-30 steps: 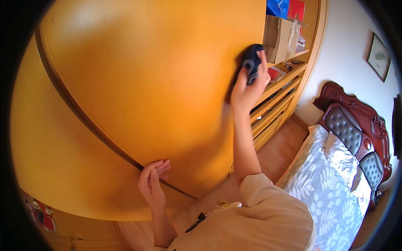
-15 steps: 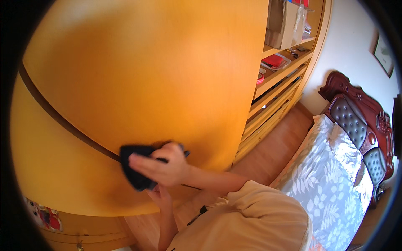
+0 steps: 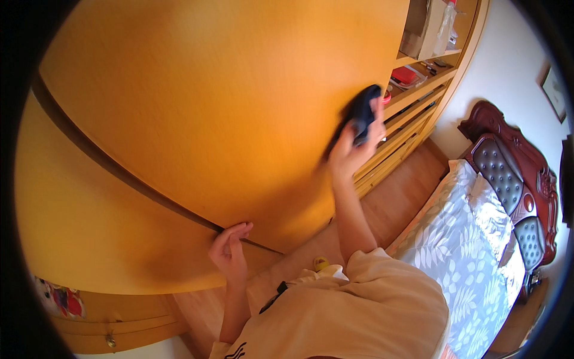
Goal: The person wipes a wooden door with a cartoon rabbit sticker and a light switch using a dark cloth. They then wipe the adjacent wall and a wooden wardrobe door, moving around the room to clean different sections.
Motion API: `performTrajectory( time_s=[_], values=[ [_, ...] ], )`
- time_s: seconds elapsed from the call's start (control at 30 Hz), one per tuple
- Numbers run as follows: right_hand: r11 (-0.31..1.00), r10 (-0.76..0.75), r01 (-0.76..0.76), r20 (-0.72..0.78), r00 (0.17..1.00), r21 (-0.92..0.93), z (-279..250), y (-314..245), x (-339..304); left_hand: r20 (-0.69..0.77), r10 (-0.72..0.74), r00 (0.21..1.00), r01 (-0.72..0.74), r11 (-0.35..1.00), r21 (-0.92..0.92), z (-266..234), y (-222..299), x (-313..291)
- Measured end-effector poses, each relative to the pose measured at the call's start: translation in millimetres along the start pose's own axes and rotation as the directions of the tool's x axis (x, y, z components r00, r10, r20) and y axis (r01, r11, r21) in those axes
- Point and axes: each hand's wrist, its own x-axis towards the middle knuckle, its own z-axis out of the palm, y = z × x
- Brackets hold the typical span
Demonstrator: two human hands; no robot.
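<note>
A large yellow-orange wooden cabinet panel (image 3: 227, 113) fills much of the view. A dark gap (image 3: 119, 169) divides it from a second panel (image 3: 101, 221) nearer to me. My right hand (image 3: 357, 146) grips a black cloth (image 3: 360, 113) against the far right edge of the large panel, beside the shelves. Motion blurs the cloth and its folds. Lower down, my left hand (image 3: 229, 248) rests by the gap with its fingers loosely bent and nothing visible in them.
Open shelves (image 3: 427, 90) with a cardboard box (image 3: 421, 36) and small items stand at the right. Beyond the wooden floor (image 3: 394, 176) is a bed with a grey leaf-patterned cover (image 3: 442, 263) and a carved headboard (image 3: 508, 134). A low drawer unit (image 3: 128, 323) is at the lower left.
My right hand has swept the black cloth from the gap up and rightward to the panel's edge. The left hand, earlier partly hidden beneath it, now shows alone at the gap.
</note>
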Motion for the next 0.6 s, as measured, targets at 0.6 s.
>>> performTrajectory(
  time_s=[0.6],
  values=[
    [0.525, 0.44, -0.704, 0.555, 0.705, 0.478, -41, 5, -158, 0.12, -0.059, 0.991, 0.022, 0.956, 0.292, -10, -36, -12]
  ],
)
